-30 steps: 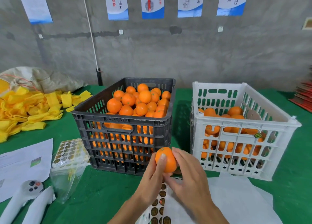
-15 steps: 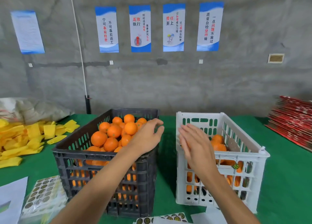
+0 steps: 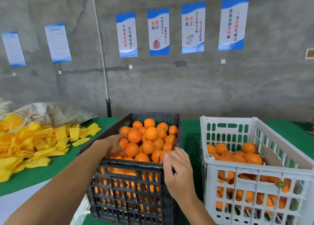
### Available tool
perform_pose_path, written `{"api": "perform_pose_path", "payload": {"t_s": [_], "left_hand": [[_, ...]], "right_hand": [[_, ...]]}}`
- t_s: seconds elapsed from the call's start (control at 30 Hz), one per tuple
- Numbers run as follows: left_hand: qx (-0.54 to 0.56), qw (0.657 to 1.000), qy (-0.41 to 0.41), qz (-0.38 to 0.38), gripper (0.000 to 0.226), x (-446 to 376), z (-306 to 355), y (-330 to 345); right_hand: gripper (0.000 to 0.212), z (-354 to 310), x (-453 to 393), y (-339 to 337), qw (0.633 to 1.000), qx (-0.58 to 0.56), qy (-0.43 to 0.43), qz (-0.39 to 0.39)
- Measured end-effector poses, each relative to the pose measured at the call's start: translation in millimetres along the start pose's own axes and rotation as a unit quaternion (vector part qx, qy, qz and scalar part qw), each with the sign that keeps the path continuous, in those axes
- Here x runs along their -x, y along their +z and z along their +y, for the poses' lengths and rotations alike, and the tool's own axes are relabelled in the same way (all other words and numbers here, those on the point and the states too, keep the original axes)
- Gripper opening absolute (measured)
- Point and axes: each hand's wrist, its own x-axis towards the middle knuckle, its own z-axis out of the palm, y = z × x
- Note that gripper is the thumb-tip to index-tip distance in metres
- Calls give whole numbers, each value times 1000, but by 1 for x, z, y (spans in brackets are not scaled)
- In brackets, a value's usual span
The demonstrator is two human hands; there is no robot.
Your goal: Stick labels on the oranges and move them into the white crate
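Head view: left grip (image 3: 113, 145) curled on round oranges (image 3: 149, 140), right grip (image 3: 176, 172) clasping slatted black crate rim (image 3: 136, 163).

Both hands dropped: left hand (image 3: 115, 145) onto oranges (image 3: 149, 140), right hand (image 3: 176, 170) at black crate (image 3: 132, 163) rim.

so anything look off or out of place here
One oddity: a round green label is stuck on the front wall of the white crate, not on an orange. Otherwise nothing stands out: both crates stand upright, and the oranges are heaped inside the black crate.
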Motion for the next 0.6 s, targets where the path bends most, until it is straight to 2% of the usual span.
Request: {"api": "perform_pose_path", "payload": {"t_s": [0.1, 0.2, 0.27, 0.33, 0.4, 0.47, 0.53, 0.6], "left_hand": [[-49, 997, 22, 58, 77, -1, 4, -2], [9, 982, 86, 168, 69, 22, 19, -9], [83, 947, 149, 274, 70, 46, 37, -14], [166, 901, 231, 327, 69, 80, 59, -14], [197, 859, 321, 346, 72, 118, 80, -3], [197, 825, 393, 354, 75, 154, 98, 20], [196, 803, 435, 358, 78, 183, 108, 48], [206, 797, 455, 341, 82, 202, 108, 80]], "right_hand": [[45, 2, 1, 3, 1000, -7, -18, 6], [44, 0, -4, -4, 999, 4, -30, -25], [43, -3, -11, -15, 995, 31, -42, -84], [37, -8, -22, -30, 984, 48, -17, -171], [44, -21, -31, -45, 975, 20, 48, -216], [59, -34, -32, -57, 974, -52, 98, -196], [59, -46, -18, -67, 980, -87, 92, -153], [56, -45, 12, -78, 985, -75, 68, -137]]}}
